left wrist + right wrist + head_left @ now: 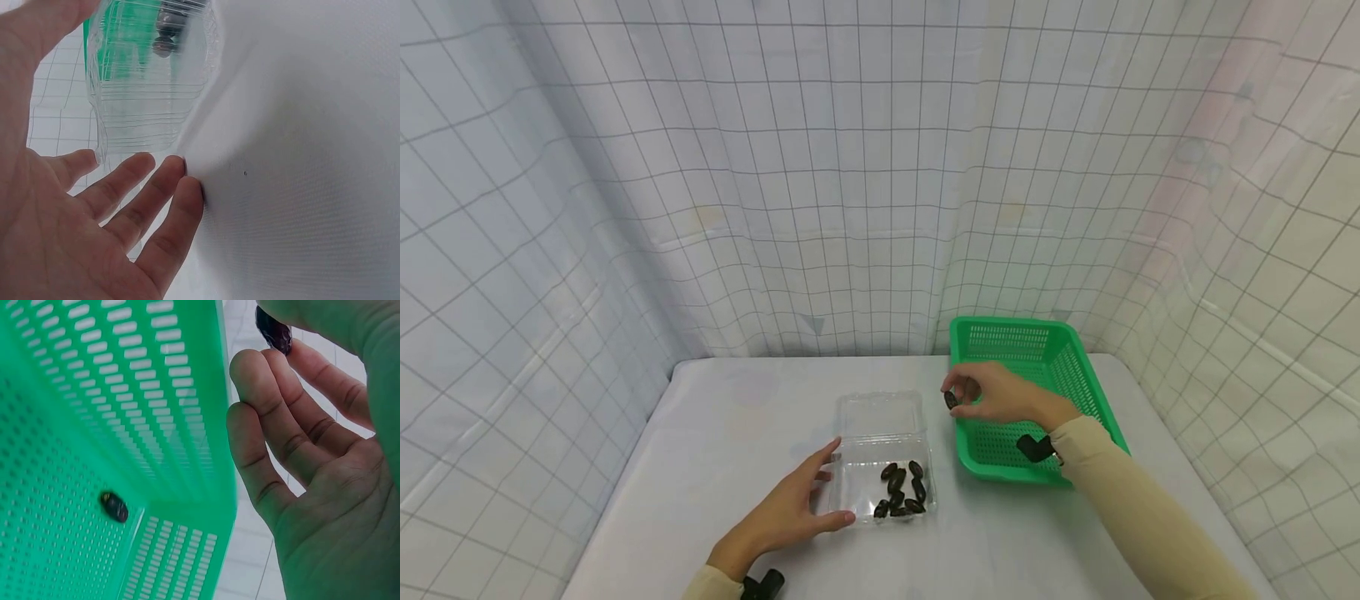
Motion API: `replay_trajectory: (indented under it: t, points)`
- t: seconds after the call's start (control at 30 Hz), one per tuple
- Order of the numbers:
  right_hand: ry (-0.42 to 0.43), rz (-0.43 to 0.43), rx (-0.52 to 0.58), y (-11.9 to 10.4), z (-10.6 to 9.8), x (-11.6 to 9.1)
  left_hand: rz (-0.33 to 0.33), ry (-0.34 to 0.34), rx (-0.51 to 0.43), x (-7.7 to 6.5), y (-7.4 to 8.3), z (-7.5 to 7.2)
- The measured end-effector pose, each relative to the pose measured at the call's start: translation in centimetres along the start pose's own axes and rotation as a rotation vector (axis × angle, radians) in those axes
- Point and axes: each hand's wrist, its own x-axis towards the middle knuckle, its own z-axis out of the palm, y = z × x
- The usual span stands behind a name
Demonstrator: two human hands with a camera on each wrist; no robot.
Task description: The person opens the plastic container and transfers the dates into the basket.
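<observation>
My right hand (1003,396) pinches a dark, wrinkled date (951,400) between thumb and fingertips, over the left rim of a green plastic basket (1011,473). The same pinched date shows at the top of the right wrist view, and another date (114,507) lies on the basket's floor. Several dates (897,482) lie mostly in the right half of a clear plastic clamshell box (853,492). Its lid (880,412) is folded back, away from me. At the box's left side is my left hand (786,510), thumb and fingers spread along the wall, holding nothing.
The basket stands at the back right of a white-covered table (715,442), just right of the box. Grid-patterned white curtains (850,208) rise behind the table and along both sides. Each wrist carries a small black camera (1036,448).
</observation>
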Motion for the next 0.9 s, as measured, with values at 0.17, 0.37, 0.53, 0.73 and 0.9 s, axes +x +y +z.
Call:
replay_trajectory:
  t: [0.17,0.37,0.53,0.73,0.9]
  points:
    - [0.032,0.022,-0.015,1.1,-1.0,-0.6,-0.002,-0.004,0.000,0.0,0.0,-0.1]
    - [0.059,0.057,-0.025,3.0,-2.0,-1.5,-0.025,-0.006,-0.011,0.0,-0.2,0.1]
    - [0.078,0.091,-0.063,4.7,-2.5,-2.0,-0.034,-0.011,-0.023,0.0,-0.1,0.1]
    - [0.071,0.168,-0.081,6.3,-2.7,-2.2,-0.040,-0.005,-0.011,-0.1,-0.2,0.2]
    - [0.056,0.242,-0.084,7.4,-2.4,-2.0,-0.042,-0.006,-0.018,-0.2,0.0,0.2]
